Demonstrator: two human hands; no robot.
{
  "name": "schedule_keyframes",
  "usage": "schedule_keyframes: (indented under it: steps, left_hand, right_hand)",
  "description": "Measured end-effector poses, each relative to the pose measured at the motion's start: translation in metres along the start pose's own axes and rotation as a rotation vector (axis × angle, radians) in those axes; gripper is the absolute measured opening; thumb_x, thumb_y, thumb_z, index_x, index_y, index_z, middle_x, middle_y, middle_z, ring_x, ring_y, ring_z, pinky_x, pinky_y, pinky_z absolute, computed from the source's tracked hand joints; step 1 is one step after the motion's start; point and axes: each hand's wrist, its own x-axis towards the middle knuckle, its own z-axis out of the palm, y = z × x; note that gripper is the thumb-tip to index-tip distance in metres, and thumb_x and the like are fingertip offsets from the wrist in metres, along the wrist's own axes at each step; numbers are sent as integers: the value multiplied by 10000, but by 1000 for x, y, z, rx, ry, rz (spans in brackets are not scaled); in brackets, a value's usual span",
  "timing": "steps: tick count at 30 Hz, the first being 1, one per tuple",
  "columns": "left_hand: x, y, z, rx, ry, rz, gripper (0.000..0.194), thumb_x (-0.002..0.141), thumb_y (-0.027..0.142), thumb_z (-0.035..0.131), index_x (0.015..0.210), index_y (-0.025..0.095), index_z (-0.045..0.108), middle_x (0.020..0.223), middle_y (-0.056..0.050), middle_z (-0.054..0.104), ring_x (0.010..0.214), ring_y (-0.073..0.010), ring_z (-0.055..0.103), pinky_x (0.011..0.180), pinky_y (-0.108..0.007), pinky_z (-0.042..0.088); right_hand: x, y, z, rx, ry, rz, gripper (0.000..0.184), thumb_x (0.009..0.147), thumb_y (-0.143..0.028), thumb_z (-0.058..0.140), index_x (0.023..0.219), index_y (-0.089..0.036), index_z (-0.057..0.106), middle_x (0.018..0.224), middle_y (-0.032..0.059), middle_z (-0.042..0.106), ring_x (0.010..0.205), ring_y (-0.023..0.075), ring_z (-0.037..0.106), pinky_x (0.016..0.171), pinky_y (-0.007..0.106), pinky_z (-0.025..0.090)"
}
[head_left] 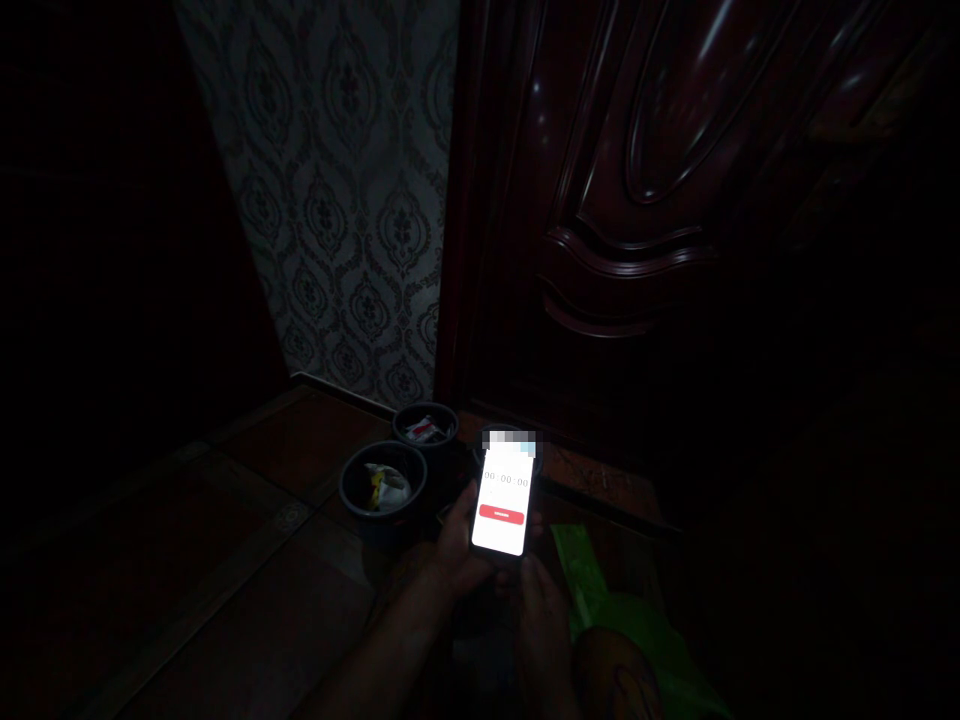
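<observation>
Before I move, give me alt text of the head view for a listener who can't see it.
In a dark room, the left hand holds a lit phone reading 00:00:00, the right hand beside its lower edge. Two bins with litter stand left of it; green plastic lies to the right, a carved door beyond.

Lit phone point(502, 500), apparently tilted, in hands point(491, 570).
</observation>
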Motion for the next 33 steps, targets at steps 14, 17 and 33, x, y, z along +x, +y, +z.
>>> schedule_keyframes:
  steps: [14, 17, 33]
  left_hand:
    - [0, -1, -6, -7, -59, -24, 655, 868, 548, 332, 1242, 40, 511, 986, -199, 683, 859, -306, 658, 599, -324, 467]
    - [0, -1, -6, -9, -21, -13, 672, 864, 549, 341, 1264, 29, 485, 1012, -209, 674, 891, -318, 648, 618, -335, 466]
    - [1, -1, 2, -11, -2, 8, 624, 863, 530, 357, 1207, 37, 527, 954, -185, 693, 892, -307, 651, 741, -389, 467]
  right_hand:
    - [-1, -1, -1, -18, -11, -4, 636, 643, -668, 545, 970, -131, 640, 933, 109, 693, 846, 240, 624, 697, 312, 482]
    - [-2, -3, 0, -27, -25, 10, 634, 652, -670, 541, 981, -137, 636, 940, 99, 691, 858, 237, 621, 714, 314, 480]
    - [-1, 1, -2, 24, 23, -27, 578, 645, -676, 567, 896, -165, 669, 902, 93, 697, 830, 234, 623, 703, 323, 489]
